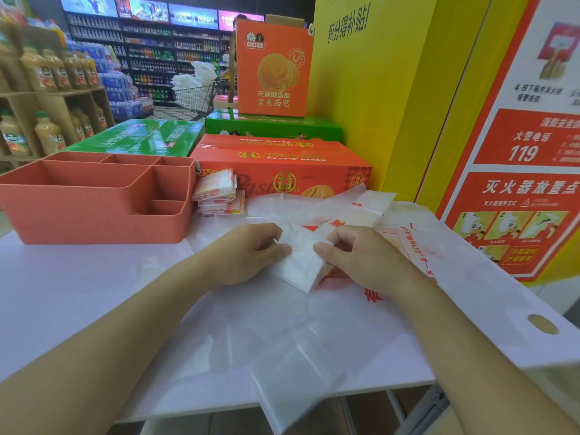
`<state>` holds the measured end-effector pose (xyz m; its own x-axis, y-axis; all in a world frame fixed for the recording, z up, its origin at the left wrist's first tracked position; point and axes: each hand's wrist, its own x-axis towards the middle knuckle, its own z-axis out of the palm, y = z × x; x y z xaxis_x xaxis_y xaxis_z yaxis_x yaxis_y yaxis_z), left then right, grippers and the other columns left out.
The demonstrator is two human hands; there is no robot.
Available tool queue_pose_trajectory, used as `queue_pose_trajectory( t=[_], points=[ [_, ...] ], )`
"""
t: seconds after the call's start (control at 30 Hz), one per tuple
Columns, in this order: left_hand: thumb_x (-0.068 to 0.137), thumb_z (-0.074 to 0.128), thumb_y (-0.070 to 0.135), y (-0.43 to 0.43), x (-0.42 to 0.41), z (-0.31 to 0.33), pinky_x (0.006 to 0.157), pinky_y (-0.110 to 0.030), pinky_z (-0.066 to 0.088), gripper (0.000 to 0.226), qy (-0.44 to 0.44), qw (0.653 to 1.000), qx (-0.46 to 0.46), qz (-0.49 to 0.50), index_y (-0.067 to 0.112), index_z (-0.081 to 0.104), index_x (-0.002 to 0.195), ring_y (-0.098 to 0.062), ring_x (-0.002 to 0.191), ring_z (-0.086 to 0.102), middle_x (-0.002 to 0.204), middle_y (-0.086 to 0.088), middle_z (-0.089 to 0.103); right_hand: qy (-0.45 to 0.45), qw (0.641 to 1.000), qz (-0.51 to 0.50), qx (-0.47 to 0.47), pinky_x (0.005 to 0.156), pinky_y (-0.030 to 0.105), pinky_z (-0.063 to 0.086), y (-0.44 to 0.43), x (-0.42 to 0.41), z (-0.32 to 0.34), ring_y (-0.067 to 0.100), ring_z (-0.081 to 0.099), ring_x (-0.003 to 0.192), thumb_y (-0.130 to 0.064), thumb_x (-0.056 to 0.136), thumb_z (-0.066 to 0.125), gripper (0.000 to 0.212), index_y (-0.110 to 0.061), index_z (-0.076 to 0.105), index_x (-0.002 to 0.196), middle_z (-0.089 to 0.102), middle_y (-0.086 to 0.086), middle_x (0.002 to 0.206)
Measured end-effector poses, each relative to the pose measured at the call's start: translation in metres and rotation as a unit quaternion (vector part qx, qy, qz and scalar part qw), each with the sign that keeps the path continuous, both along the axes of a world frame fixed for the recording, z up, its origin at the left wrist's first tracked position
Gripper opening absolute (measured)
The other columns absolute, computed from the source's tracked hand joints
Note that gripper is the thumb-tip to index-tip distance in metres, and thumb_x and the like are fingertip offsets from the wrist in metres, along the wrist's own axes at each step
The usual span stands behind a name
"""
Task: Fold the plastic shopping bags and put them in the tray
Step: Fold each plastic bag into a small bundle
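A small folded white plastic bag [300, 260] is held between both hands above the table. My left hand [248, 251] pinches its left edge and my right hand [354, 251] pinches its right edge. Beneath them unfolded translucent bags with red print [417, 262] lie spread over the white table [62, 290], one hanging over the front edge. The salmon-coloured tray [94, 221] with several compartments stands at the left rear. A stack of folded bags [219, 191] sits on the table just right of the tray, outside it.
Orange and green cartons [282, 158] are stacked behind the table, with a tall orange box [273, 67] on top. A yellow wall with red posters [514, 152] closes the right side. Drink shelves [47, 98] and a shopping cart [194, 95] stand further back.
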<state>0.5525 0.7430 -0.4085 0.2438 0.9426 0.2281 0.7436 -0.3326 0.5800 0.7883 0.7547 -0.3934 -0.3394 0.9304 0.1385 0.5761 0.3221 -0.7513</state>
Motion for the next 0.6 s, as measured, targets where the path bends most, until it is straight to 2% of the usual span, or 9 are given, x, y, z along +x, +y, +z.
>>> queue_pose_trajectory(
  t=[0.07, 0.1, 0.2, 0.27, 0.4, 0.47, 0.6],
  points=[
    [0.099, 0.057, 0.041, 0.0006, 0.0019, -0.0028, 0.059, -0.020, 0.034, 0.019, 0.019, 1.000, 0.011, 0.008, 0.023, 0.058, 0.093, 0.001, 0.062, 0.049, 0.070, 0.013, 0.055, -0.047, 0.998, -0.014, 0.025, 0.065, 0.028, 0.050, 0.0004, 0.0007, 0.0005, 0.003, 0.061, 0.066, -0.038, 0.089, 0.073, 0.018, -0.023, 0.068, 0.081, 0.070, -0.009, 0.079],
    [0.098, 0.058, 0.042, 0.0008, 0.0029, -0.0040, 0.058, -0.017, 0.034, 0.013, 0.022, 1.000, 0.015, 0.014, 0.029, 0.059, 0.099, 0.003, 0.064, 0.051, 0.074, 0.015, 0.058, -0.067, 0.997, -0.015, 0.033, 0.063, 0.025, 0.046, 0.0005, 0.0010, 0.0003, 0.001, 0.059, 0.066, -0.038, 0.086, 0.075, 0.017, -0.024, 0.067, 0.080, 0.068, -0.010, 0.080],
    [0.095, 0.061, 0.043, 0.0014, 0.0054, -0.0062, 0.060, -0.014, 0.035, 0.018, 0.031, 0.999, 0.034, 0.021, 0.038, 0.056, 0.111, 0.005, 0.071, 0.053, 0.088, 0.016, 0.061, -0.109, 0.992, -0.019, 0.059, 0.066, 0.025, 0.043, 0.0023, 0.0013, -0.0015, 0.002, 0.058, 0.076, -0.037, 0.082, 0.077, 0.021, -0.027, 0.062, 0.071, 0.058, -0.010, 0.092],
    [0.095, 0.062, 0.043, 0.0012, 0.0060, -0.0062, 0.064, -0.019, 0.036, 0.020, 0.043, 0.998, 0.050, 0.017, 0.037, 0.056, 0.113, 0.004, 0.072, 0.053, 0.090, 0.016, 0.060, -0.128, 0.989, -0.021, 0.065, 0.069, 0.027, 0.043, 0.0025, 0.0010, -0.0017, 0.004, 0.057, 0.083, -0.037, 0.081, 0.077, 0.023, -0.028, 0.060, 0.069, 0.056, -0.008, 0.096],
    [0.096, 0.058, 0.045, 0.0018, 0.0054, -0.0075, 0.063, -0.023, 0.039, 0.020, 0.053, 0.997, 0.047, 0.027, 0.036, 0.058, 0.114, 0.001, 0.072, 0.054, 0.084, 0.017, 0.062, -0.131, 0.989, -0.025, 0.059, 0.080, 0.031, 0.050, 0.0042, 0.0025, -0.0041, 0.004, 0.056, 0.093, -0.041, 0.080, 0.076, 0.021, -0.035, 0.057, 0.086, 0.055, -0.014, 0.106],
    [0.096, 0.057, 0.048, 0.0020, 0.0049, -0.0077, 0.061, -0.023, 0.037, 0.017, 0.043, 0.997, 0.052, 0.037, 0.038, 0.058, 0.110, 0.000, 0.071, 0.055, 0.079, 0.016, 0.061, -0.125, 0.990, -0.019, 0.066, 0.078, 0.029, 0.048, 0.0050, 0.0032, -0.0048, 0.001, 0.056, 0.092, -0.041, 0.081, 0.076, 0.025, -0.037, 0.055, 0.094, 0.052, -0.016, 0.106],
    [0.094, 0.059, 0.047, 0.0014, 0.0043, -0.0068, 0.059, -0.024, 0.036, 0.012, 0.046, 0.996, 0.062, 0.050, 0.039, 0.062, 0.101, -0.002, 0.068, 0.055, 0.071, 0.014, 0.060, -0.114, 0.990, 0.025, 0.084, 0.079, 0.025, 0.048, 0.0057, 0.0037, -0.0065, 0.002, 0.057, 0.088, -0.036, 0.086, 0.075, 0.022, -0.043, 0.062, 0.102, 0.052, -0.016, 0.104]
  ],
)
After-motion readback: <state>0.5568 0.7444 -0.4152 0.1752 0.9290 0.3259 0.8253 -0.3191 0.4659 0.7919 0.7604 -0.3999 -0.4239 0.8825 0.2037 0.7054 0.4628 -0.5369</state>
